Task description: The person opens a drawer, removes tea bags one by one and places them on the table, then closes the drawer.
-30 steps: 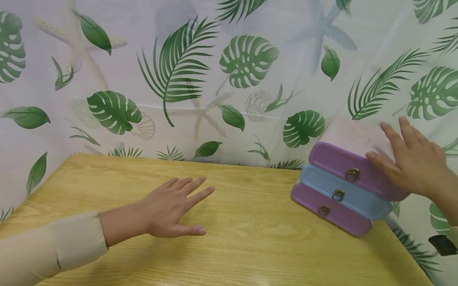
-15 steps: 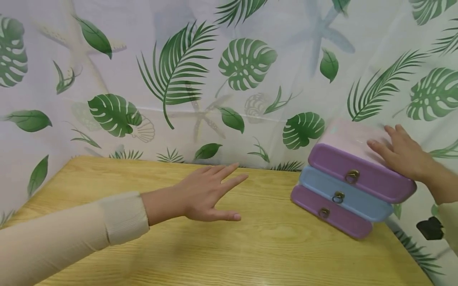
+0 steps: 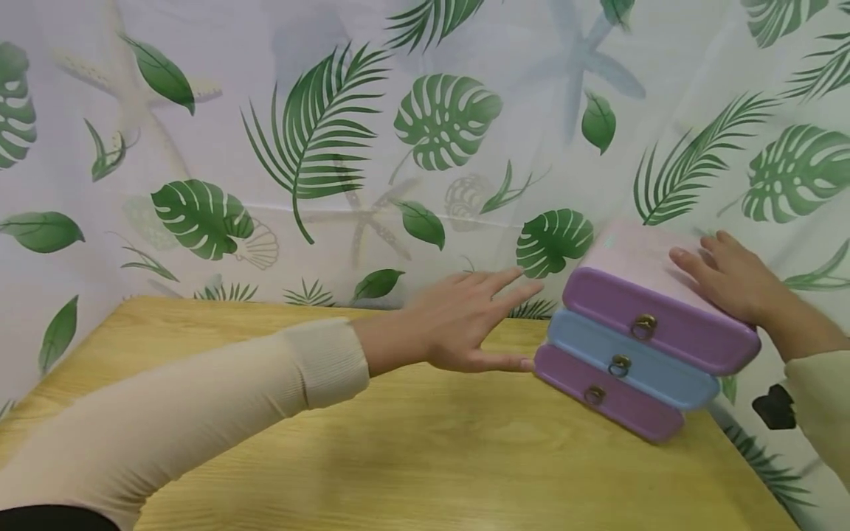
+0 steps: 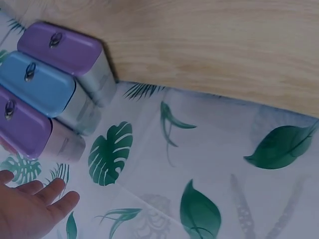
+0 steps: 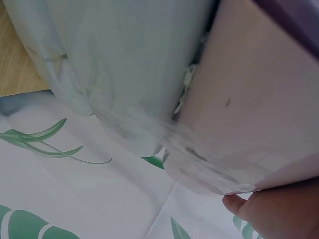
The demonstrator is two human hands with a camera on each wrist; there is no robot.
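Note:
A three-tier set of small drawers leans at the table's right end, with an upper purple drawer front (image 3: 604,299), a blue drawer front (image 3: 664,376) and a lower purple drawer front (image 3: 637,413), each bearing a brass ring pull. My right hand (image 3: 733,280) rests with extended fingers on the pale pink top (image 3: 637,251); in the right wrist view its fingers (image 5: 284,214) lie along the pink casing (image 5: 249,114). My left hand (image 3: 461,321) reaches out, fingers spread and holding nothing, its thumb tip right at the lower drawer's left end. The left wrist view shows these fingers (image 4: 50,191) beside the upper box.
The wood-grain table (image 3: 432,457) extends left and forward of the drawers. Behind it hangs a white cloth (image 3: 491,44) printed with green leaves. A small black object (image 3: 775,407) shows beside my right sleeve. Clear tape-like film (image 5: 164,132) crosses the boxes' backs.
My left hand has moved right and a little away from me, up to the drawers. My right hand has shifted back along the top. The drawers have stayed in place.

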